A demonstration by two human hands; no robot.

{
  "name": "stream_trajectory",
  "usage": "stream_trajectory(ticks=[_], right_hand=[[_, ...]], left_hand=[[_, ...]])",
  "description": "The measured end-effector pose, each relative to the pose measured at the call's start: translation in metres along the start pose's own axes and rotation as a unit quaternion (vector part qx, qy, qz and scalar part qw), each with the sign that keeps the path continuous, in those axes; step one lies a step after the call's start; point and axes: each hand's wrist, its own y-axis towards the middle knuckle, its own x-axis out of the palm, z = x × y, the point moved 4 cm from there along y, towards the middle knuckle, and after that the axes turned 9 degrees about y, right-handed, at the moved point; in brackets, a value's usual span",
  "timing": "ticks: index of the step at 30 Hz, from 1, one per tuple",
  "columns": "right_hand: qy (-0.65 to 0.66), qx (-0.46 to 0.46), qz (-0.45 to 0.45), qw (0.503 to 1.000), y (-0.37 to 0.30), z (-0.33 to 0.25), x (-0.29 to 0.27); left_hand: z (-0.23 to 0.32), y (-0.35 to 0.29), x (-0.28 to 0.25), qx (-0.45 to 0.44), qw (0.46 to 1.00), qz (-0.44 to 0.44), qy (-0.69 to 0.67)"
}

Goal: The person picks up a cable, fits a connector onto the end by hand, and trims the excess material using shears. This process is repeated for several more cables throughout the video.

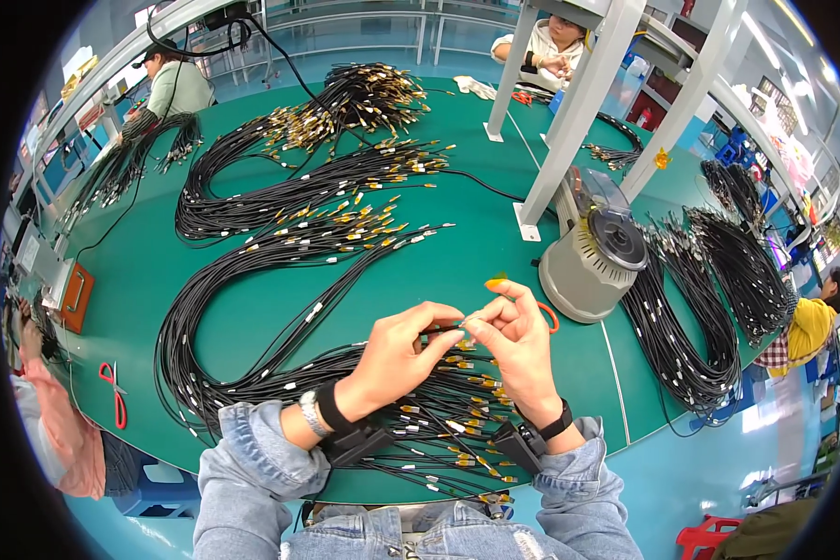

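Note:
Just above the near cable bundle, my left hand pinches a thin black cable close to its end. Thumb and finger of my right hand close on the tip of the same cable, touching my left fingertips. The tip itself is mostly hidden by the fingers. A small yellow piece shows at a raised fingertip of my right hand. Beneath both hands lies a bundle of black cables with yellow and white tags near their ends, curving away to the left.
A grey tape dispenser stands right of my hands, beside metal posts. An orange scissors-like handle partly shows near it. Cable bundles lie at far left and right. Red-handled scissors rest at left. Other people sit around.

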Motion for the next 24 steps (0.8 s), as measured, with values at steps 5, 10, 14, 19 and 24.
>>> stream_trajectory(ticks=[5,10,14,19,24], right_hand=[[0.018,-0.045,-0.004,0.999,-0.001,-0.006,-0.004],[-0.033,0.000,-0.077,0.996,-0.008,-0.007,0.001],[-0.073,0.087,-0.103,0.988,-0.008,0.004,0.005],[-0.079,0.104,-0.099,0.986,-0.006,0.009,0.003],[-0.111,0.095,-0.088,0.985,-0.007,0.009,0.003]], left_hand=[[-0.014,-0.001,-0.003,-0.006,1.000,0.025,-0.015],[-0.016,0.001,-0.004,-0.089,0.991,-0.035,-0.094],[-0.019,-0.003,-0.002,-0.160,0.965,-0.086,-0.191],[-0.015,-0.002,-0.004,-0.169,0.960,-0.113,-0.192],[-0.012,-0.001,-0.006,-0.173,0.962,-0.130,-0.165]])
